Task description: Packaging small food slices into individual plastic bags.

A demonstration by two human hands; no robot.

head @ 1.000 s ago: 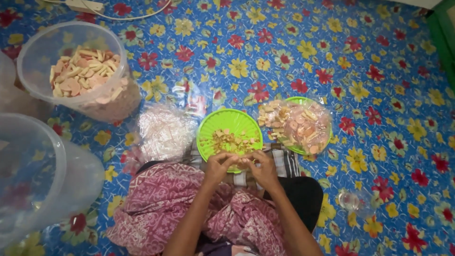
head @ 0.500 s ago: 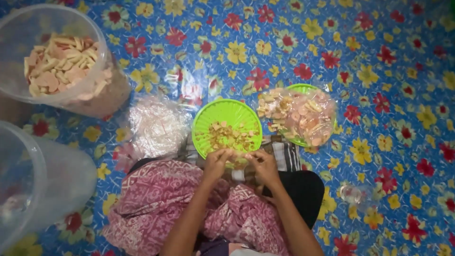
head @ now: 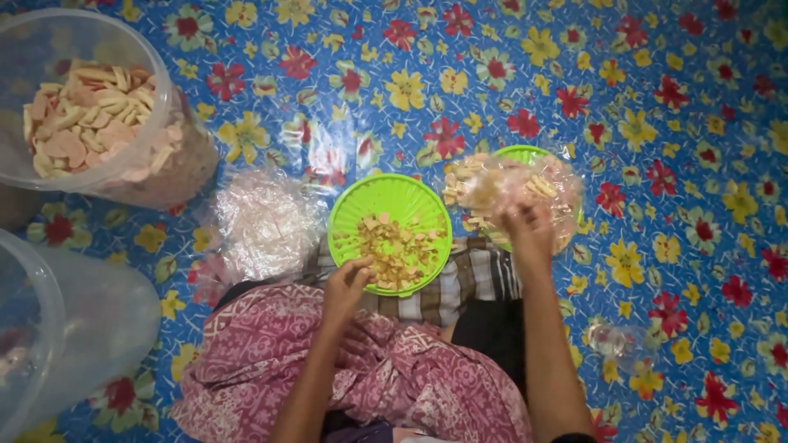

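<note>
A green ribbed plate with small tan cracker pieces lies on the floor mat before my lap. My left hand rests at the plate's near left rim, fingers curled at the pieces; whether it holds one I cannot tell. My right hand has reached right to a clear plastic bag of crackers that lies over a second green plate. Its fingers touch the bag's near edge.
A large clear tub of pink and tan crackers stands at the upper left. Another clear tub lies at the lower left. A pile of clear plastic bags sits left of the plate. A small clear bag lies at the right.
My right hand has left the near rim of the plate and moved right to the bag of crackers. My left hand has stayed by the plate.
</note>
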